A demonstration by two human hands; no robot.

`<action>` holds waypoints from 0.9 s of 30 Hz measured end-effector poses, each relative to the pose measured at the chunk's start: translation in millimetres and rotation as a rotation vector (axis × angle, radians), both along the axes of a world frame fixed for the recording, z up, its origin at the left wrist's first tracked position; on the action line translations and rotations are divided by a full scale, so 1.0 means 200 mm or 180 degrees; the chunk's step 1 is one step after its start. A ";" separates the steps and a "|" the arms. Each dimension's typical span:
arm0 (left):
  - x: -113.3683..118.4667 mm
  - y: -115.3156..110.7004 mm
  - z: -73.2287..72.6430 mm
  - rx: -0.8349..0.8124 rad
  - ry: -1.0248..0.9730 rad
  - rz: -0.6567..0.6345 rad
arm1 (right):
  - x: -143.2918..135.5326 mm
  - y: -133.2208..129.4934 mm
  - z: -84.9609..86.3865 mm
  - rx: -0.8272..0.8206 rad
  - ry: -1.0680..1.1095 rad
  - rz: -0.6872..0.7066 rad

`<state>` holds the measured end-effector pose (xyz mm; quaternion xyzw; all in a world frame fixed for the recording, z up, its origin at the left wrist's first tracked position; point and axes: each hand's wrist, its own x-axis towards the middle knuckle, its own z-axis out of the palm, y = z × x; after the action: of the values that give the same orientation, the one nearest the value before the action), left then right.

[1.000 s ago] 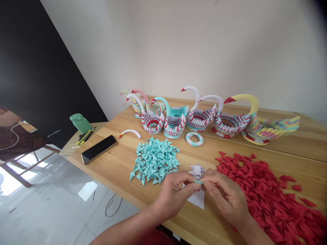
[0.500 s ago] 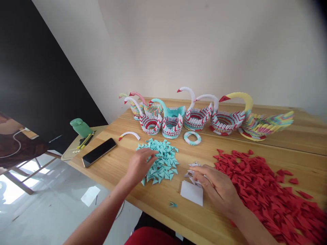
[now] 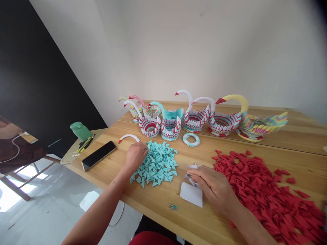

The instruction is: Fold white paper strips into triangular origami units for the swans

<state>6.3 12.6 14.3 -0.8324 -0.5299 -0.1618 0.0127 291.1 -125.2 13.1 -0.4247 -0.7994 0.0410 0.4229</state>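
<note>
My left hand (image 3: 136, 154) rests at the upper left edge of a pile of folded teal paper triangles (image 3: 159, 163), close to the end of a white curved paper neck (image 3: 130, 136) with a red tip. Its fingers bend downward and are mostly hidden behind the hand. Over on the right, my right hand (image 3: 213, 182) has thumb and fingers closed at a few folded white paper pieces (image 3: 193, 166), apparently pinching one. Just below lies a stack of white paper slips (image 3: 191, 194). A single small teal folded piece (image 3: 173, 206) sits near the table's front edge.
Several paper swans (image 3: 195, 120) stand along the back, with a white and teal paper ring (image 3: 191, 140) before them. Red folded triangles (image 3: 263, 183) spread over the right. A phone (image 3: 99, 155) lies left; beyond it is a green case (image 3: 81, 131) on a stool.
My left hand has moved left and a little up across the teal pile, shifting some pieces leftward. My right hand stays by the white pieces, its fingers lower. The view has shifted slightly.
</note>
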 end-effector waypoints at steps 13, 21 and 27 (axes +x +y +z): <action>0.40 -0.51 0.11 -0.0266 -0.2561 -0.1547 | -0.04 -0.02 0.03 -0.0018 0.0484 0.0265; 0.41 -0.51 0.10 -0.0475 -0.2558 -0.1622 | -0.04 -0.04 0.04 -0.0208 0.0735 -0.0116; 0.41 -0.53 0.08 -0.0667 -0.2524 -0.1552 | -0.05 -0.03 0.05 -0.0042 0.0618 0.0176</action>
<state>88.8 -93.0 30.0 -0.8034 -0.2965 -0.4109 -0.3128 281.2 -131.1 23.4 -0.3993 -0.7658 0.0988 0.4943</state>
